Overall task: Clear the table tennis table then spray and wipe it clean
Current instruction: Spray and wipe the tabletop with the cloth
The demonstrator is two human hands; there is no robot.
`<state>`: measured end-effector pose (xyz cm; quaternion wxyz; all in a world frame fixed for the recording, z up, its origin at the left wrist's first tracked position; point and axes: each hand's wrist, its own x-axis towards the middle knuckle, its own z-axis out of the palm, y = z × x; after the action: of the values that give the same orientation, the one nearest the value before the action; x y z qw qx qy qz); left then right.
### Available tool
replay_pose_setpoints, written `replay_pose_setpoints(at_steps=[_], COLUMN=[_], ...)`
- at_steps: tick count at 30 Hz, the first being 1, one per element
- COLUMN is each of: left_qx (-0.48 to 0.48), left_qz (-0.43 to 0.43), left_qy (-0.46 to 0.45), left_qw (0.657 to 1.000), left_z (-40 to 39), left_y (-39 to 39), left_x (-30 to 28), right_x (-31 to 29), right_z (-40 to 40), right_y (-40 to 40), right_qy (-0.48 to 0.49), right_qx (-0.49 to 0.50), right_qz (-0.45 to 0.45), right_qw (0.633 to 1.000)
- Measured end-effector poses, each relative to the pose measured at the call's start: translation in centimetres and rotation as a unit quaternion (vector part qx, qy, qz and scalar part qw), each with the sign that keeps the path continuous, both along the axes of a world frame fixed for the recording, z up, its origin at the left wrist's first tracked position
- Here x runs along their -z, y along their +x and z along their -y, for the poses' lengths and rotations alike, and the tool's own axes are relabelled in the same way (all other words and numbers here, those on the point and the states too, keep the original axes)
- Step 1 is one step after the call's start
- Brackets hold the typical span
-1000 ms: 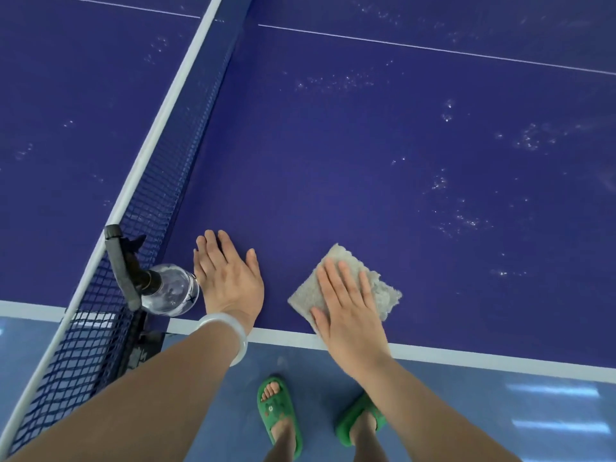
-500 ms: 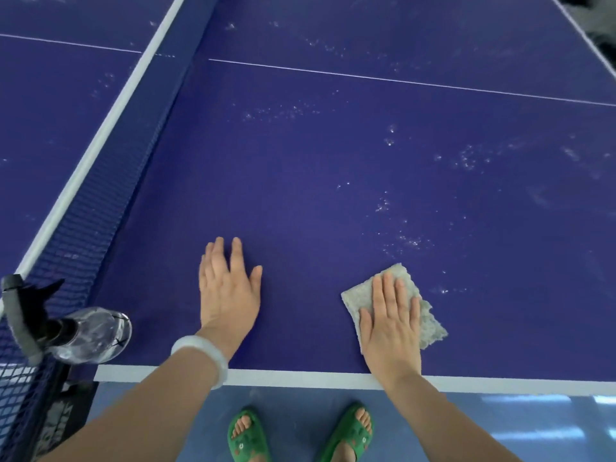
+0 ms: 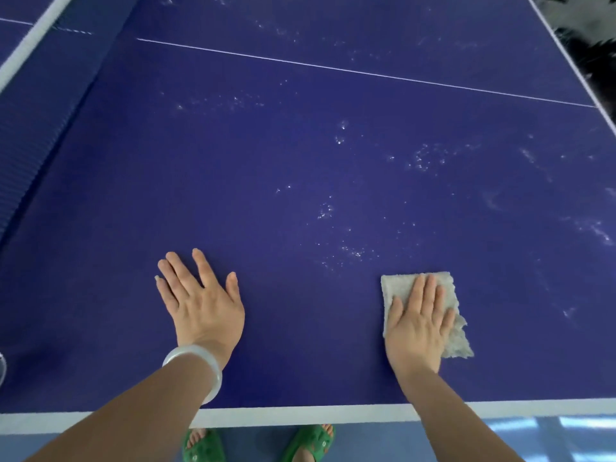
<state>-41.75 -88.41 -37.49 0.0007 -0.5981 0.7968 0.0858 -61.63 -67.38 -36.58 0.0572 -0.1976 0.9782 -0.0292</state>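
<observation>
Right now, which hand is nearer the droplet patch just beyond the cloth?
Right. The right hand presses flat on the cloth, just below the droplet patch. The left hand lies flat on the table, farther off to its left.

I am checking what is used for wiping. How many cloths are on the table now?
1. The grey cloth lies near the table's front edge, flat under the right hand. The left hand presses the bare surface, with no cloth visible under it.
</observation>
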Motion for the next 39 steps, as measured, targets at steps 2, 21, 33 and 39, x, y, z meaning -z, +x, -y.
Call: replay_pose_setpoints(at_steps=[2,21,33,39], left_qx=[-0.007,-0.019,-0.021,-0.023], left_qz=[-0.002,-0.011,-0.001,0.002], left_qy=[-0.003,-0.016,-0.019,-0.017], left_qw=[1.0,1.0,1.0,1.0], left_z=[0.0,-0.2,-0.1,0.0], left_y=[0.0,-0.4,-0.4,-0.5], left_x=[0.0,-0.6,-0.4,-0.5], right_x=[0.1,0.1,0.3,0.2], right_z=[3.5,6.8,5.6,14.2], right_y=[1.9,1.2,3.1,-1.8], right_qy=[0.001,0.005,-0.026,0.026], right_qx=[-0.022,-0.404,-0.24,-0.417], right_qz=[-0.002,-0.002,-0.008,-0.023], right_qw=[1.0,0.915,0.97,0.908])
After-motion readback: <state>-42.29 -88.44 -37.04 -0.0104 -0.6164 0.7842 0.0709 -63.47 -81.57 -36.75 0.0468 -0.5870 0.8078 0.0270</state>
